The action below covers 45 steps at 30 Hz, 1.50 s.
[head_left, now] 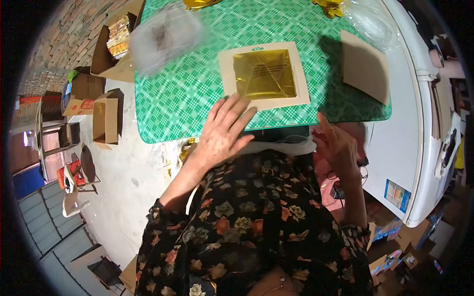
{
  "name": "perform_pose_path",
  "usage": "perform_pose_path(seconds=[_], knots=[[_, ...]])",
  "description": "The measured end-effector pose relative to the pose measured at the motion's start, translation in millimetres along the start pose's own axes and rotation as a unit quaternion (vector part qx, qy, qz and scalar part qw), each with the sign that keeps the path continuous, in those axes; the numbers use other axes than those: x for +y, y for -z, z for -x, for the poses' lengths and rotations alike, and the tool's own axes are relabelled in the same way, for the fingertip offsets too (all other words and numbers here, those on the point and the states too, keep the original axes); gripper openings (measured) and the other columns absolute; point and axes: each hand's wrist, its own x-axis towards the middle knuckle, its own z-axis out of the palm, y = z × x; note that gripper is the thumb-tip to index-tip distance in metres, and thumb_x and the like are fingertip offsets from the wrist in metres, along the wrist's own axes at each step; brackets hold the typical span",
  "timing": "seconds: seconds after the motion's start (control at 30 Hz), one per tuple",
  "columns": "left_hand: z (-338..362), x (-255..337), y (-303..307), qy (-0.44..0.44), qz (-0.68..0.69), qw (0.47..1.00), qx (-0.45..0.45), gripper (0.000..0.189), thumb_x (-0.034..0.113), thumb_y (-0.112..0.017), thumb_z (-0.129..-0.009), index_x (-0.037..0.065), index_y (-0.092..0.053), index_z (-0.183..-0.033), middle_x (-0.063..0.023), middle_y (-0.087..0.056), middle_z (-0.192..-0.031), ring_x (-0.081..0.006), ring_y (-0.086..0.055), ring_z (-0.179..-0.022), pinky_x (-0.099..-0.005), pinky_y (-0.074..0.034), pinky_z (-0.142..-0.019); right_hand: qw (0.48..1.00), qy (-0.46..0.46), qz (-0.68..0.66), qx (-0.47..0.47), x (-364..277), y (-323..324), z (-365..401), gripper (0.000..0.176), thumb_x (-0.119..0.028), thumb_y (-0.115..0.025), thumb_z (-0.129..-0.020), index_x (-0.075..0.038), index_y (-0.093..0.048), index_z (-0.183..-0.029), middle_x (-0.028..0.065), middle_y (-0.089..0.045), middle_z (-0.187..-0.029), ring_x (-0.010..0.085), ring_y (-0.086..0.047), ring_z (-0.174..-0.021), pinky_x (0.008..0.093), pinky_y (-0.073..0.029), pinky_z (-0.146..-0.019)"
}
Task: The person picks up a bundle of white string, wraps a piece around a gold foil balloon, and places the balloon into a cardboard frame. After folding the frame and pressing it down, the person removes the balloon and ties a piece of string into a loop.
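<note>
A beige backing card (302, 92) with a hanging slot lies on the green checked tablecloth (197, 89). On it rests a folded gold foil packet (264, 74) with faint print. My left hand (222, 129) is over the table's near edge, its fingers spread and the tips at the card's lower left; they look slightly blurred. Just off the near edge, to the right, my right hand (338, 145) has its index finger stretched toward the table, the other fingers loosely bent. Nothing shows in either hand.
A blurred printed clear plastic bag (168, 37) is at the table's left, another beige card (364, 66) at its right. Gold foil (330, 7) and clear plastic (373, 22) lie at the back. A white appliance (405, 98) borders the right; cardboard boxes (105, 121) stand left.
</note>
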Motion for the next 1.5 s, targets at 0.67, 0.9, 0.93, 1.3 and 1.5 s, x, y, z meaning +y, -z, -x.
perform_pose_path(seconds=[0.67,0.9,0.93,1.3,1.5], knots=[[29.2,0.4,-19.4,0.012,0.025,0.991,0.134,0.039,0.003,-0.079,-0.076,0.004,-0.069,-0.114,-0.0109,-0.063,-0.124,-0.0304,-0.059,-0.118,-0.0449,-0.05,-0.097,0.997,0.059,-0.041,-0.04,-23.0,6.2,-43.8,0.048,-0.017,-0.08,-0.077,-0.013,-0.067,-0.124,0.0019,-0.053,-0.068,0.0206,-0.058,-0.058,0.0379,-0.048,-0.054],[28.9,4.1,-21.6,0.032,0.017,0.986,0.164,0.04,0.004,-0.081,-0.075,0.008,-0.07,-0.113,-0.0097,-0.06,-0.131,-0.0318,-0.056,-0.124,-0.042,-0.051,-0.096,0.992,0.121,0.015,-0.045,-44.0,2.2,-62.5,0.035,-0.02,-0.079,-0.079,-0.013,-0.071,-0.113,0.0028,-0.051,-0.065,0.0227,-0.057,-0.058,0.0395,-0.048,-0.052],[29.6,2.4,-21.8,0.025,0.013,0.986,0.164,0.039,0.006,-0.08,-0.076,0.009,-0.07,-0.114,-0.0099,-0.06,-0.131,-0.0319,-0.056,-0.124,-0.0421,-0.05,-0.096,0.99,0.132,0.0,-0.047,-45.8,0.2,-62.0,0.034,-0.021,-0.078,-0.079,-0.013,-0.072,-0.112,0.0027,-0.051,-0.065,0.0221,-0.057,-0.057,0.0389,-0.047,-0.051],[18.6,7.7,-9.6,0.059,0.047,0.987,0.143,0.034,0.02,-0.074,-0.087,0.011,-0.069,-0.119,-0.0097,-0.061,-0.127,-0.031,-0.055,-0.122,-0.0425,-0.045,-0.094,0.991,0.136,-0.002,-0.005,-74.1,-39.3,-47.7,0.046,-0.025,-0.076,-0.082,-0.013,-0.069,-0.126,-0.0021,-0.045,-0.061,0.0123,-0.052,-0.049,0.0297,-0.043,-0.045],[2.4,8.0,-1.7,0.099,0.032,0.989,0.109,0.038,0.014,-0.077,-0.082,0.007,-0.068,-0.118,-0.0087,-0.061,-0.123,-0.0295,-0.056,-0.116,-0.0409,-0.046,-0.09,0.993,0.117,0.025,0.0,-85.7,-48.5,-50.8,0.049,-0.03,-0.076,-0.082,-0.013,-0.069,-0.127,-0.0018,-0.047,-0.06,0.0124,-0.054,-0.048,0.0288,-0.045,-0.044]])
